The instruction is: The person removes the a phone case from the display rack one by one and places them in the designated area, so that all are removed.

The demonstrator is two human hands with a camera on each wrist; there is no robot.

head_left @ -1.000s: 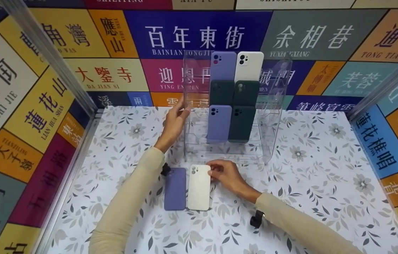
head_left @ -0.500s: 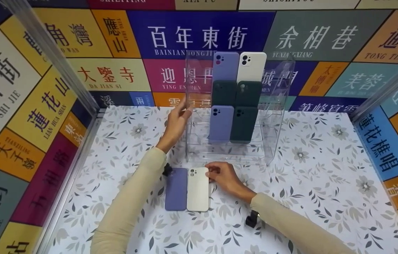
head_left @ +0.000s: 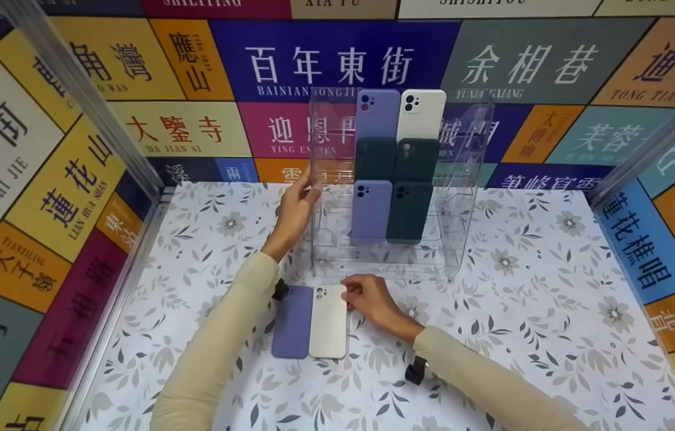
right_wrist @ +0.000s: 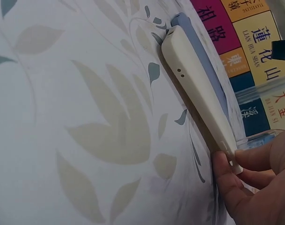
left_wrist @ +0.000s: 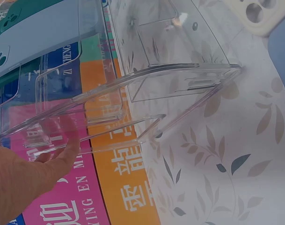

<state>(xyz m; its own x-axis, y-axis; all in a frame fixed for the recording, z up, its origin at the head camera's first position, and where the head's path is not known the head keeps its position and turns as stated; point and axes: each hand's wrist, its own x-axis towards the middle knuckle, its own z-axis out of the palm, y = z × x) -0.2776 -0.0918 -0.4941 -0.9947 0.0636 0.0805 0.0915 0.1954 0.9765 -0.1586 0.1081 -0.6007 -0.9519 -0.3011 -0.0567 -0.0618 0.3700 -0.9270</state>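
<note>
My right hand (head_left: 373, 302) pinches the upper right corner of a white phone case (head_left: 329, 326) between thumb and fingers; the right wrist view shows the thumb (right_wrist: 257, 157) on top and a finger under the edge. Flat on the table, a purple phone case (head_left: 291, 326) lies along the white one's left side. My left hand (head_left: 297, 212) holds the left side panel of a clear stepped display stand (head_left: 457, 215), its fingers partly seen through the plastic in the left wrist view. On the stand, several purple, white and dark green phone cases (head_left: 409, 212) lean in three rows.
The table (head_left: 523, 359) has a leaf-and-flower cloth. Panels with large printed characters (head_left: 337, 54) rise behind and at both sides, with a metal post (head_left: 80, 90) at the left corner. A dark wrist camera (head_left: 415, 370) sits below the right sleeve.
My right hand has slid the white case left until its edge meets the purple one, and the purple case has shifted slightly left too. The left hand stays on the stand.
</note>
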